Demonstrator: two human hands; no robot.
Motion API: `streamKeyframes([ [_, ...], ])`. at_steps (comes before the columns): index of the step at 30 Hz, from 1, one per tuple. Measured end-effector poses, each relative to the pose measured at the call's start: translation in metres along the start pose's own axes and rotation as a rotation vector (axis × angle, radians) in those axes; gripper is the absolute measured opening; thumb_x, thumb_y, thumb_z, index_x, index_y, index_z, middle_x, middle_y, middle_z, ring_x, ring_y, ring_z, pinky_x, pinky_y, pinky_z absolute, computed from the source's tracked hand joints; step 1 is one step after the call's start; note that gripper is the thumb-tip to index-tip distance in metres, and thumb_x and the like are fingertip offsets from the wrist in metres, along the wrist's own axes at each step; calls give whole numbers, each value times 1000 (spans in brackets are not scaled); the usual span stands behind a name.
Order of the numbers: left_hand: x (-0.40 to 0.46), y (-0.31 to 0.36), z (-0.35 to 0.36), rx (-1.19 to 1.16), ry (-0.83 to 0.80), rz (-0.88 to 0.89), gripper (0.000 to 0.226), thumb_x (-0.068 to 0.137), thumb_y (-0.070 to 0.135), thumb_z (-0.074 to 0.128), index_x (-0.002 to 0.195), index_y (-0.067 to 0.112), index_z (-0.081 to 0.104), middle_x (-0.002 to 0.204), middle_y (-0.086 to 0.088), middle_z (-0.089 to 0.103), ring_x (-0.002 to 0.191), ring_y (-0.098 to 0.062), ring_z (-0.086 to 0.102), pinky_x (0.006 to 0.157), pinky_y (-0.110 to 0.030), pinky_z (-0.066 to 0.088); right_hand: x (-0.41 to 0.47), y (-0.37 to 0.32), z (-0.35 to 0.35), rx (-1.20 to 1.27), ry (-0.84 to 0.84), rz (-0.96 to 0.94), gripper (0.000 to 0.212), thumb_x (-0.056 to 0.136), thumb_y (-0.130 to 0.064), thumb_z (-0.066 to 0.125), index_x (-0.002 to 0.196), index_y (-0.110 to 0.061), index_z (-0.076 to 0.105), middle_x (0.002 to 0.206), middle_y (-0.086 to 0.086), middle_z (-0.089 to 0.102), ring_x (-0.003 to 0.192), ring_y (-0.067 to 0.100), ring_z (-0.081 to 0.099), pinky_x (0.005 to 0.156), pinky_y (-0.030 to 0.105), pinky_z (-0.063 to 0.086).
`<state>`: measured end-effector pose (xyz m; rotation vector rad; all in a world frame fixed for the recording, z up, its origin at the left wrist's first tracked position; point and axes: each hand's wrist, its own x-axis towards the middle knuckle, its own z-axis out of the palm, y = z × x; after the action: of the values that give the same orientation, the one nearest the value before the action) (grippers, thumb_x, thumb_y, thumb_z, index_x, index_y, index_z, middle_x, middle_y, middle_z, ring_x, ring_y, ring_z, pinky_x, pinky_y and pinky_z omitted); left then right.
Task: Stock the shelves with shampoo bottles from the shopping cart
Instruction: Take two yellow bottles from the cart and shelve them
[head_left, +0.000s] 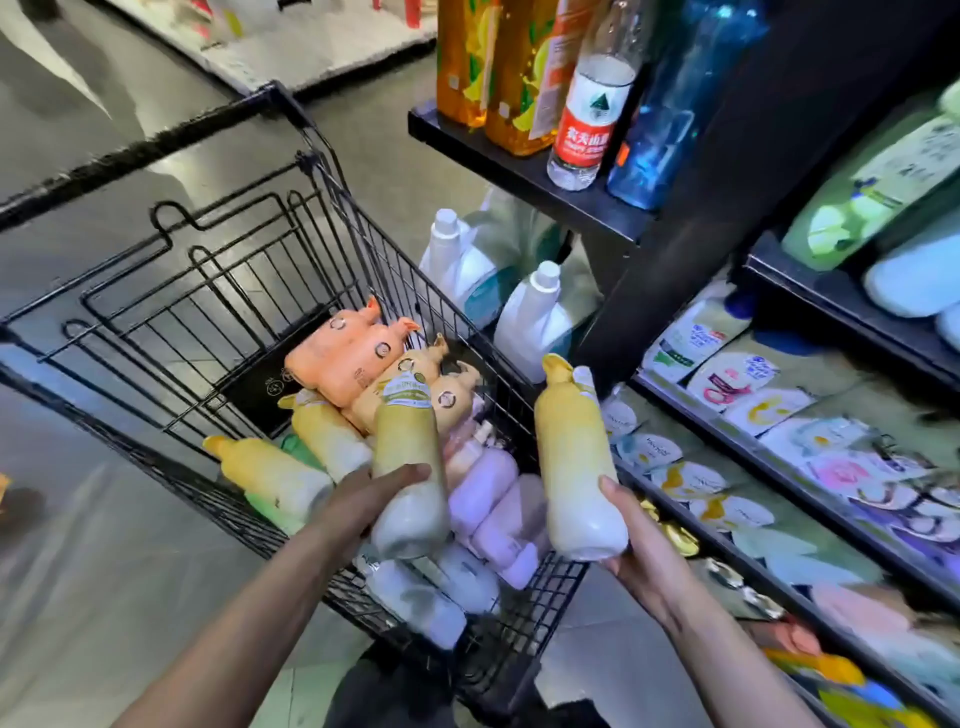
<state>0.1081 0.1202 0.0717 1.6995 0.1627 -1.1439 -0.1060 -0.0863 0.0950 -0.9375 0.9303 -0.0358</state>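
- The shopping cart (171, 291), black wire, fills the left and centre; its near right corner holds a heap of bottles lying on their sides
- At about 9 o'clock of that heap lies a yellow bottle (270, 470), cap towards 10 o'clock; orange bottles (345, 358) lie at 12 o'clock of the heap, and lilac bottles (493, 506) at 5 o'clock against the cart's right wall
- The left forearm comes in from 7 o'clock, stretched over the cart's near rim, wrist roughly straight
- The left hand (363, 499) is clamped round the lower half of a yellow labelled bottle (408, 457): thumb across its front, fingers hidden behind, the bottle's cap end pointing to 12 o'clock above the heap
- The right forearm comes in from 5 o'clock, palm turned up and inward
- The right hand (636, 551) grips the white base of a second yellow bottle (576, 462), thumb on its right side; the bottle stands nearly upright, cap at 12 o'clock, just outside the cart's right wall
- At 3 o'clock of that bottle run the shelves (727, 447), black edged, carrying blurred packets; whether the bottle touches them cannot be told
- At 12 o'clock an upper shelf (519, 171) bears tall drink bottles (592, 104)
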Motion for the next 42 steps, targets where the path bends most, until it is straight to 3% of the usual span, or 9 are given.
streamKeyframes([
  [6, -72, 6, 111, 57, -162, 236, 41, 65, 36, 79, 95, 12, 67, 81, -1, 76, 73, -17, 70, 65, -29, 55, -74, 15, -75, 42, 39, -93, 61, 66, -42, 70, 119, -13, 59, 109, 7, 72, 95, 19, 70, 66, 29, 57],
  [11, -122, -11, 212, 91, -305, 261, 68, 49, 39, 79, 107, 6, 65, 94, -13, 74, 79, -24, 70, 65, -29, 55, -132, 24, -160, 48, 69, -177, 82, 61, -49, 79, 129, -11, 54, 127, 14, 62, 115, 29, 61, 80, 36, 54],
  [16, -168, -28, 311, 141, -470, 346, 73, 49, 38, 81, 112, 6, 62, 100, -15, 73, 92, -32, 69, 82, -44, 56, -201, 20, -227, 33, 127, -335, 72, 56, -39, 76, 121, -14, 59, 113, 9, 70, 99, 21, 68, 70, 29, 54],
  [23, -211, -25, 432, 276, -686, 503, 86, 31, 39, 82, 108, 5, 62, 94, -17, 73, 80, -27, 69, 60, -29, 54, -275, 21, -314, 124, 450, -555, 82, 44, -43, 88, 116, -16, 61, 111, 9, 70, 107, 27, 65, 97, 46, 47],
  [27, -226, -12, 492, 389, -789, 583, 81, 37, 40, 81, 111, 14, 60, 95, -6, 74, 86, -22, 71, 68, -32, 55, -294, 8, -353, 217, 588, -627, 80, 43, -38, 83, 116, -15, 58, 104, 10, 73, 92, 26, 69, 77, 39, 54],
  [31, -230, 2, 547, 446, -844, 620, 80, 39, 40, 83, 112, 17, 58, 100, -3, 73, 91, -20, 70, 78, -35, 56, -302, -12, -386, 258, 685, -696, 90, 40, -45, 89, 117, -12, 58, 107, 14, 71, 98, 30, 68, 86, 47, 53],
  [35, -229, 20, 600, 457, -876, 649, 81, 36, 40, 82, 110, 18, 58, 98, 0, 72, 85, -13, 70, 66, -24, 55, -305, -42, -426, 242, 737, -736, 79, 48, -39, 83, 119, -16, 57, 110, 9, 71, 100, 27, 68, 85, 44, 55],
  [39, -222, 40, 648, 449, -895, 670, 79, 42, 34, 85, 114, 15, 57, 101, -3, 72, 86, -16, 71, 70, -32, 58, -301, -74, -462, 234, 805, -772, 82, 44, -40, 83, 119, -16, 56, 111, 11, 70, 98, 28, 69, 88, 48, 54],
  [42, -219, 56, 679, 436, -893, 712, 78, 43, 32, 85, 113, 15, 57, 98, -1, 72, 82, -13, 71, 63, -25, 54, -298, -99, -483, 185, 856, -804, 78, 45, -39, 82, 116, -19, 57, 108, 8, 71, 93, 22, 71, 77, 39, 57],
])
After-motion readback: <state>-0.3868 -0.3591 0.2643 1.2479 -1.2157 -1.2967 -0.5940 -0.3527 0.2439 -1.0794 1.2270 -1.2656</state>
